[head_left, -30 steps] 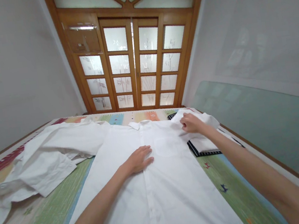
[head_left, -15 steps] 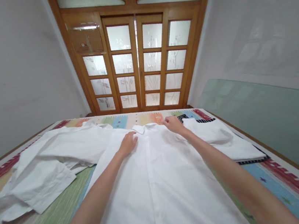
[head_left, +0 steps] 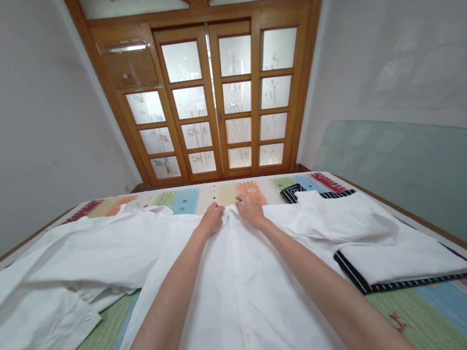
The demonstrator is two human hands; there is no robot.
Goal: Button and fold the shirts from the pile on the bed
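A white button-front shirt (head_left: 241,290) lies spread on the bed, front side up, its collar at the far end. My left hand (head_left: 212,218) is closed on the left side of the collar, fingers curled. Close beside it, my right hand (head_left: 250,210) pinches the collar's right side. Most of the collar is hidden behind my fingers. One white sleeve stretches out to the left, over or beside more rumpled white cloth (head_left: 57,281); I cannot tell where one ends and the other begins.
Folded white cloth with black striped edging (head_left: 410,260) lies on the right, partly under a white sleeve. A colourful patterned bedspread (head_left: 435,309) covers the bed. A pale green headboard-like panel (head_left: 388,165) stands along the right wall. Wooden glazed doors (head_left: 214,102) close off the far end.
My right hand has moved left, from the shirt's right shoulder area to the collar. My left hand has shifted slightly right onto the collar. The view has moved a little.
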